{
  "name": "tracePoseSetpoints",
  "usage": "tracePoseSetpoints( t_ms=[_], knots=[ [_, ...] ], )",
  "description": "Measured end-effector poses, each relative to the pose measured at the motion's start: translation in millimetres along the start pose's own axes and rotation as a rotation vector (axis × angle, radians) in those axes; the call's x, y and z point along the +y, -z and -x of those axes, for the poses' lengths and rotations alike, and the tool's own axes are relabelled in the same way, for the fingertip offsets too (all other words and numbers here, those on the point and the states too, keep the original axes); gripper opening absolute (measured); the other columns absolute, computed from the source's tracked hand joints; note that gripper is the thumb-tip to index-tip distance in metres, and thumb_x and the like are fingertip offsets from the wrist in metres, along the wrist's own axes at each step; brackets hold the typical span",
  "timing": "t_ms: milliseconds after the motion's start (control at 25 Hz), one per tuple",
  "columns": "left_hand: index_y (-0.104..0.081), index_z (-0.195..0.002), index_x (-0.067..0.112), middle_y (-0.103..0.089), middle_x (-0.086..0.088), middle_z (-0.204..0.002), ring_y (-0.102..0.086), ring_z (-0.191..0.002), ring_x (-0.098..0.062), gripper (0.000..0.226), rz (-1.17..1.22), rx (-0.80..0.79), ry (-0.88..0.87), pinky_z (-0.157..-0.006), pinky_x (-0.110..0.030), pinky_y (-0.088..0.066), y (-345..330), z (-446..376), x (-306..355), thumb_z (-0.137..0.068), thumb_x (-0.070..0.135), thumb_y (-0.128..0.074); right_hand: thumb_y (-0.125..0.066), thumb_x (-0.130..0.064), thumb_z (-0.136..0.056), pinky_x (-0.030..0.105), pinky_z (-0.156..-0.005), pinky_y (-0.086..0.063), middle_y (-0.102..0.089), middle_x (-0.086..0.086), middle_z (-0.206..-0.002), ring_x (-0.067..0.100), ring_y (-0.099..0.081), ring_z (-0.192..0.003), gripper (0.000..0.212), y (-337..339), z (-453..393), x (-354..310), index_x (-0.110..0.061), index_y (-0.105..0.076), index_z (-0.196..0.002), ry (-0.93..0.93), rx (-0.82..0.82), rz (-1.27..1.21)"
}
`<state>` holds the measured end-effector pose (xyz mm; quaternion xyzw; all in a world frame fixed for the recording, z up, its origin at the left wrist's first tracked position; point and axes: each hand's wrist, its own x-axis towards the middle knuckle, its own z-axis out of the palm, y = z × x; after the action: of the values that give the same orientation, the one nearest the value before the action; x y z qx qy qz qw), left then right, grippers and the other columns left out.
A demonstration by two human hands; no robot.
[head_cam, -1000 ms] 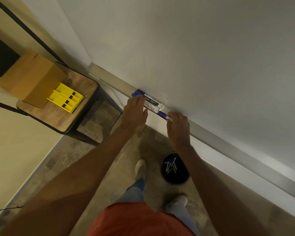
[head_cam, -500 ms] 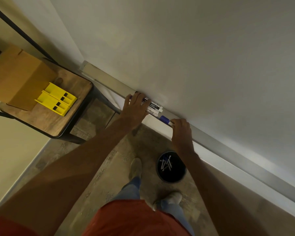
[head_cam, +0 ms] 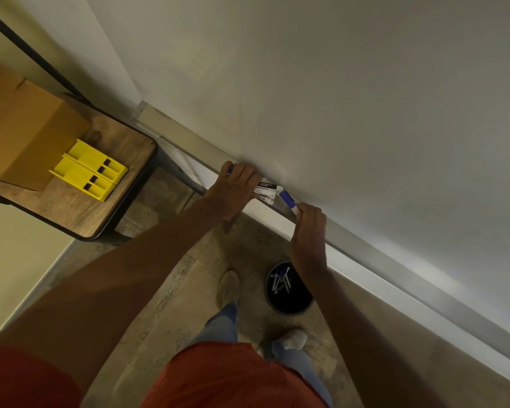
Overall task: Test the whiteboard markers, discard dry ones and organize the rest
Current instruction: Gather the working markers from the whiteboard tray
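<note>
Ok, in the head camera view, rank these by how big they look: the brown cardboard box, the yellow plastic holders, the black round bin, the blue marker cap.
1. Brown cardboard box
2. Yellow plastic holders and black round bin: look alike, unranked
3. Blue marker cap

Looks like an office or classroom type room: big whiteboard [head_cam: 351, 98] on the wall with a metal marker tray [head_cam: 395, 269], wood-top side table [head_cam: 71, 207] holding a cardboard box [head_cam: 21, 128], small black bin [head_cam: 289, 293] on the floor.
</note>
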<state>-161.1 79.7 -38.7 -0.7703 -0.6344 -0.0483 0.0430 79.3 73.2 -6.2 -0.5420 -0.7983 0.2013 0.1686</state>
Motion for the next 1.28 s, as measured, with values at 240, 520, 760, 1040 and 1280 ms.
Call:
tracePoseSetpoints(
  t_ms=[240, 520, 760, 1040, 1280],
  knots=[
    [-0.055, -0.119, 0.01, -0.062, -0.01, -0.108, -0.06, -0.095, -0.029, 0.041, -0.041, 0.037, -0.091, -0.083, -0.04, -0.05, -7.2, -0.2, -7.4, -0.097, 0.045, -0.056, -0.052, 0.006, -0.098, 0.039, -0.09, -0.051, -0.06, 0.017, -0.121, 0.028, -0.055, -0.107, 0.033, -3.4, -20.0, -22.9, -0.001, -0.056, -0.129, -0.045, 0.009, -0.091],
    [-0.06, -0.116, 0.006, -0.065, -0.015, -0.109, -0.062, -0.093, -0.031, 0.03, 0.002, 0.139, -0.017, -0.082, -0.042, -0.05, -3.7, 5.8, -11.5, -0.087, 0.012, -0.063, -0.042, -0.019, -0.105, 0.039, -0.088, -0.053, -0.06, 0.017, -0.12, 0.027, -0.056, -0.107, 0.034, -6.0, -23.8, -29.5, -0.003, -0.057, -0.131, -0.066, 0.037, -0.076],
    [-0.064, -0.118, 0.006, -0.066, -0.016, -0.112, -0.064, -0.096, -0.029, 0.036, 0.3, -0.091, 0.449, -0.083, -0.04, -0.053, 37.0, 48.0, -0.3, -0.086, 0.012, -0.079, -0.069, -0.013, -0.094, 0.038, -0.076, -0.061, -0.062, 0.016, -0.115, 0.025, -0.062, -0.099, 0.036, -21.9, -41.9, -43.4, -0.006, -0.061, -0.128, 0.098, -0.083, 0.051],
    [-0.055, -0.131, 0.012, -0.063, -0.008, -0.124, -0.061, -0.111, -0.019, 0.032, 0.561, -0.266, 0.797, -0.092, -0.022, -0.036, 54.3, 86.3, 33.5, -0.102, 0.027, -0.058, -0.083, -0.028, -0.083, 0.041, -0.095, -0.054, -0.06, 0.014, -0.137, 0.028, -0.058, -0.126, 0.07, -58.6, -61.2, -55.0, -0.007, -0.053, -0.142, 0.217, -0.139, 0.278],
    [-0.056, -0.123, 0.013, -0.064, -0.005, -0.111, -0.053, -0.093, -0.009, 0.025, 0.644, -0.225, 0.855, -0.085, -0.022, -0.042, 59.3, 86.7, 39.8, -0.103, 0.027, -0.055, -0.066, -0.043, -0.094, 0.037, -0.091, -0.051, -0.063, 0.009, -0.129, 0.023, -0.063, -0.114, 0.059, -74.8, -60.1, -56.3, -0.01, -0.052, -0.14, 0.249, -0.069, 0.516]
  ],
)
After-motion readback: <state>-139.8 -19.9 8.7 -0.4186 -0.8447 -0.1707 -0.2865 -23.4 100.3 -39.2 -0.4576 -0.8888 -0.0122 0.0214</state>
